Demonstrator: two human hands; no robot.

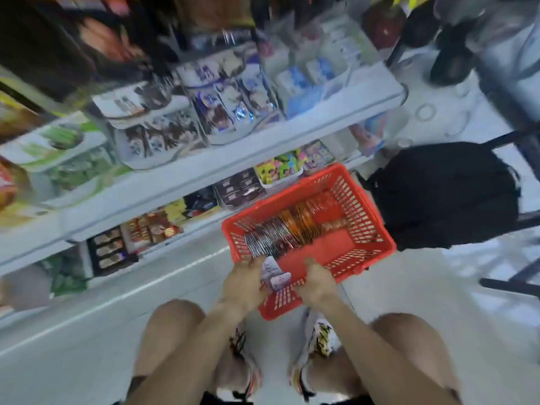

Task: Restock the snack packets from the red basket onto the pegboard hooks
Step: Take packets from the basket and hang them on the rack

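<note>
A red basket (366,213) stands on the floor in front of my knees. Inside it a row of snack packets (295,228) stands on edge, dark ones at the left, orange and red ones toward the right. My left hand (244,283) grips a few pale packets (276,274) at the basket's near edge. My right hand (317,280) holds the same small bunch from the right side, its fingers curled. The picture is blurred, so the exact finger contact is hard to read. No pegboard hooks are plainly visible.
White shelves (204,168) with boxed and bagged goods run along the left and top. A black backpack (444,194) lies on the floor right of the basket. Dark metal legs (514,276) stand at the far right. My knees and patterned shoes (321,337) are below.
</note>
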